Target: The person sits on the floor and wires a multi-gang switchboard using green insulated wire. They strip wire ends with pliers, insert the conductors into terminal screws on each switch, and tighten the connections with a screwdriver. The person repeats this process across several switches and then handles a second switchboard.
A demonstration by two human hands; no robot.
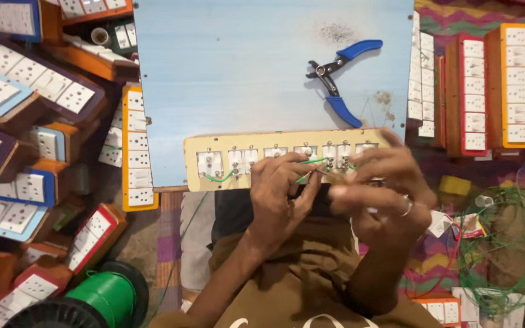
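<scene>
Seen from above, a person's two hands work at the near edge of a pale blue bench (244, 67). A long cream switch panel (287, 159) lies back side up there, showing a row of white switch backs joined by green wire (311, 163). The left hand (277, 194) pinches the wire at the panel's middle. The right hand (384, 188), wearing a ring, rests curled on the panel's right end. Blue-handled cutters (338, 82) lie open farther back on the bench. Finished switchboards (505, 85) stand stacked on both sides, and a green wire spool (101, 297) sits lower left.
</scene>
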